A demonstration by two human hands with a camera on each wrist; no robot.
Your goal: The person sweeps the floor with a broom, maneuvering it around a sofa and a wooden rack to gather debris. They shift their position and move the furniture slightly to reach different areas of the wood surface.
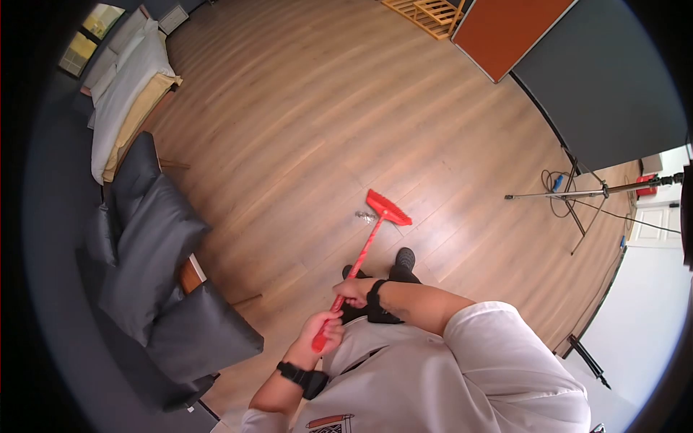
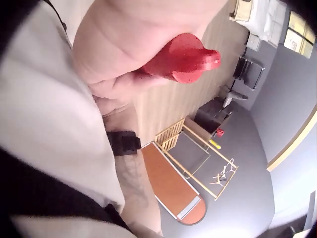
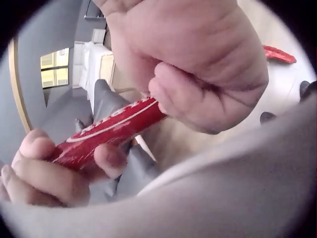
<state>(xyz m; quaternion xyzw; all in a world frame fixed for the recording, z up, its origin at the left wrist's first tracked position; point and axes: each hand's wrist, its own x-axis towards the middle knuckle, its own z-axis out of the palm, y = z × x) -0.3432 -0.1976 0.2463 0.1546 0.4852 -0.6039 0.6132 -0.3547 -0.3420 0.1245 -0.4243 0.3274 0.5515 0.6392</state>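
Note:
A red broom (image 1: 367,247) slants down to the wooden floor, its bristled head (image 1: 388,210) resting beside a small heap of shiny litter (image 1: 367,217). My left hand (image 1: 322,333) grips the top end of the handle; in the left wrist view the red end cap (image 2: 187,59) pokes out of that fist. Lower on the handle my right hand (image 1: 352,291) is wrapped round it. The right wrist view shows the right fist (image 3: 193,64) close up, with the printed red handle (image 3: 109,130) running to the left fingers (image 3: 54,173).
Dark grey chairs with cushions (image 1: 155,252) stand at the left, and a bed (image 1: 133,94) lies beyond them. At the right are a tripod (image 1: 606,192) with cables and a large dark panel (image 1: 606,86). An orange board (image 1: 514,35) leans near a wooden rack (image 1: 429,16). Shoes (image 1: 406,257) are just behind the broom head.

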